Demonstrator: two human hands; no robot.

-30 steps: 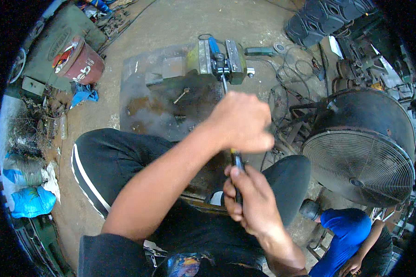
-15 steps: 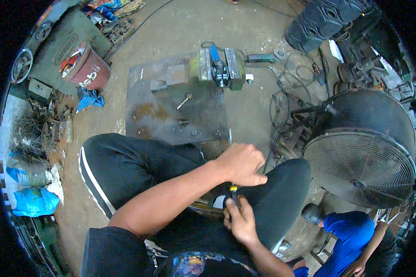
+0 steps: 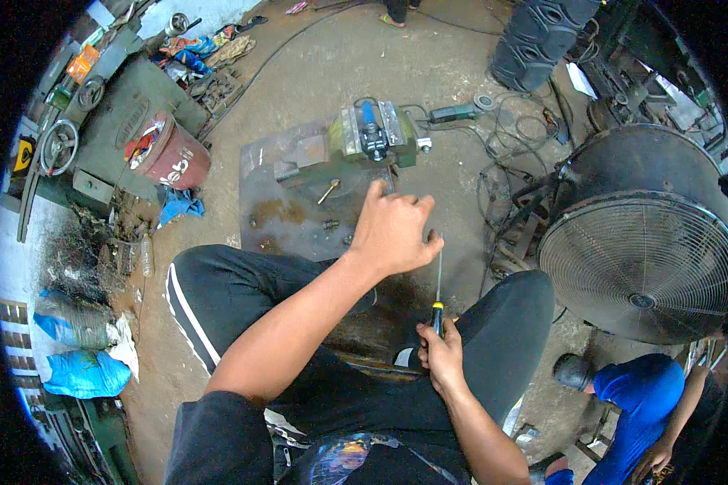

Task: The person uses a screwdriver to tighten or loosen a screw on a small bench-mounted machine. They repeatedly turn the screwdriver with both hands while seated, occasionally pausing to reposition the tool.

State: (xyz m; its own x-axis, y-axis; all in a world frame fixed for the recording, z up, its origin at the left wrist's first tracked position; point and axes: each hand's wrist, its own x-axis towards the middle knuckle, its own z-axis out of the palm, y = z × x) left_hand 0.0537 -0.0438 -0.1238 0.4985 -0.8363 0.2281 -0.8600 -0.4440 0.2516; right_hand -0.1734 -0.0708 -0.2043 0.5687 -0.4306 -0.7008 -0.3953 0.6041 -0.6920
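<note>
My right hand is closed around a screwdriver with a black and yellow handle, its thin metal shaft pointing away from me above my right thigh. Just left of the shaft, near its tip, hovers my left hand, back upward. The left fingers are loosely bent and spread, the thumb apart from them; their undersides are hidden. Beyond that hand stands a green bench vise on a metal plate. Between the vise jaws sits a black tool part with a blue handle.
A brass-coloured bolt-like piece and a small dark fitting lie on the plate. An angle grinder and cables lie behind. A large drum fan stands right, beside a seated person in blue trousers. A red bucket is left.
My left hand has moved forward and left, off the screwdriver, uncovering its shaft. My right hand has shifted slightly right and away from me with the screwdriver. The whole view has shifted a little.
</note>
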